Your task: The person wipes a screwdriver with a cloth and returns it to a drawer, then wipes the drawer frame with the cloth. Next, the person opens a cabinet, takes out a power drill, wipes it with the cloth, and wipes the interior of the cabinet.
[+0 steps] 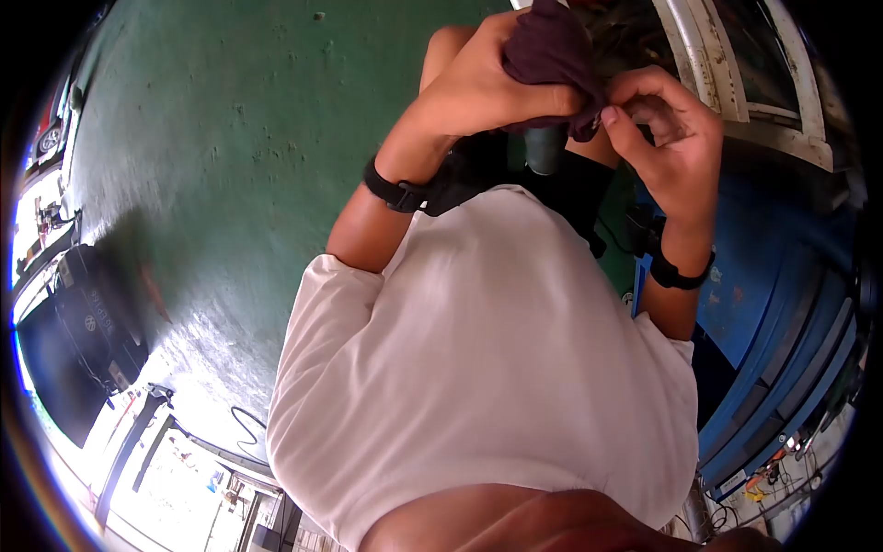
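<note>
A dark purple cloth (549, 57) is bunched in my left hand (474, 87), its fingers and thumb wrapped round it. Right beside it, my right hand (676, 129) is closed in a pinch, thumb and forefinger meeting at the cloth's lower right edge. A tiny shiny bit shows at those fingertips, too small to name. Just below the cloth a grey rounded thing (545, 152) sticks out; its upper part is hidden by the cloth. Whether the cloth is wrapped round it I cannot tell. Black straps are on both wrists.
Green floor (230, 138) spreads out to the left. A worn white metal frame (704, 64) stands at the upper right, close to my right hand. Blue panels (763, 276) stand beside my right arm. A black case (97, 313) lies at the far left.
</note>
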`<state>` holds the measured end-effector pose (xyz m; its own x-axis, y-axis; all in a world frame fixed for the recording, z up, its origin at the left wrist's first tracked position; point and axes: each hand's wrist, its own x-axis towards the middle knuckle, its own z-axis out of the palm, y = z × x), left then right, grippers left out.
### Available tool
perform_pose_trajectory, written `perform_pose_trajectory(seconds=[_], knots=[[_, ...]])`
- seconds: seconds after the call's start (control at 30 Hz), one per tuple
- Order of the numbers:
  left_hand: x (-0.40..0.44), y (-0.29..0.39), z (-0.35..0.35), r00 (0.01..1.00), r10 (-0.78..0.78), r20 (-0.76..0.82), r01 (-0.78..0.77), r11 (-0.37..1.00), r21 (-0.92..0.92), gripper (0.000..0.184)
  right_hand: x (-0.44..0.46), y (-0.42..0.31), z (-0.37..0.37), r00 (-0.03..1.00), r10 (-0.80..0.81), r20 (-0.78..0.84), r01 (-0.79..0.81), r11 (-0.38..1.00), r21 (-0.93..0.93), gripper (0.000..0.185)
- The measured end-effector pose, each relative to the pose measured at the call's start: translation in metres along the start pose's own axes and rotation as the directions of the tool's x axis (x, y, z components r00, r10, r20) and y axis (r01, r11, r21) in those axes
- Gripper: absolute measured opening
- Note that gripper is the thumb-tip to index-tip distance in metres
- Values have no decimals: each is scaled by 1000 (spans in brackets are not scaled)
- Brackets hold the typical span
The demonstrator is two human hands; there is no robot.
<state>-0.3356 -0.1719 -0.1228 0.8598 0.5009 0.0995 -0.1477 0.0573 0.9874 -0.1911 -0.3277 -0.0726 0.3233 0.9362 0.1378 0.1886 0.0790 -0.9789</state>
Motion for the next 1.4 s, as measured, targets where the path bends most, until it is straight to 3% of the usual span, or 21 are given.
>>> perform_pose_trajectory(seconds=[0.03,0.13,0.27,0.33,0.37,0.47,0.53,0.7,0.77,0.8,0.83,0.87,0.9,0.97,1.1,1.17,1.3,1.33,1.4], knots=[[1,2,1,997,7,73,-3,999,-47,39,1,0,-1,1000,-19,25,20,999,-30,13],[4,-7,8,993,96,71,-81,978,-192,39,3,0,-4,998,-50,36,53,996,-77,12],[4,3,13,990,132,55,-119,974,-193,36,6,1,-5,993,-113,19,115,984,-135,14],[1,26,12,998,30,52,-35,996,87,38,8,1,-3,957,-287,35,279,883,-377,15],[1,30,12,999,-2,47,-6,984,180,39,9,0,-1,957,-287,35,279,883,-377,15],[5,17,11,987,161,22,-162,977,139,35,15,0,8,905,-424,-12,354,770,-530,15],[7,-1,16,983,154,-96,-173,958,-229,32,16,4,13,856,-515,-39,397,705,-587,16],[8,1,23,983,143,-112,-167,954,-247,27,7,12,7,842,-538,-43,408,686,-603,18],[9,-1,22,987,124,-98,-148,945,-292,26,1,16,8,945,-246,-216,193,952,-239,16],[11,-1,17,995,67,-77,-87,952,-295,27,1,14,10,945,-246,-217,192,952,-239,16],[13,-3,14,998,8,-56,-24,955,-297,29,2,9,12,958,-147,-246,142,989,-36,16],[19,1,12,1000,-23,0,22,974,-226,45,3,5,14,965,-45,-257,90,981,170,17],[17,6,13,1000,-22,6,23,974,-225,45,3,6,11,964,-46,-263,92,981,168,17],[7,24,17,987,-124,-99,92,956,-280,25,2,8,8,981,-39,-188,76,978,196,17],[5,17,18,981,-130,-146,101,977,-190,22,-1,6,-1,998,57,-36,-55,997,60,11],[8,5,10,997,-80,1,80,989,-125,31,-2,9,-7,995,89,41,-87,995,-54,5],[2,-6,7,998,68,-15,-70,989,-129,32,-7,14,-26,1000,3,24,-4,998,68,10],[-3,-17,1,987,-53,-151,39,995,-92,46,-9,14,-25,997,5,-71,1,996,88,11],[3,-17,-10,952,-93,-292,86,996,-38,63,-11,16,-16,986,9,-167,12,992,125,21]])
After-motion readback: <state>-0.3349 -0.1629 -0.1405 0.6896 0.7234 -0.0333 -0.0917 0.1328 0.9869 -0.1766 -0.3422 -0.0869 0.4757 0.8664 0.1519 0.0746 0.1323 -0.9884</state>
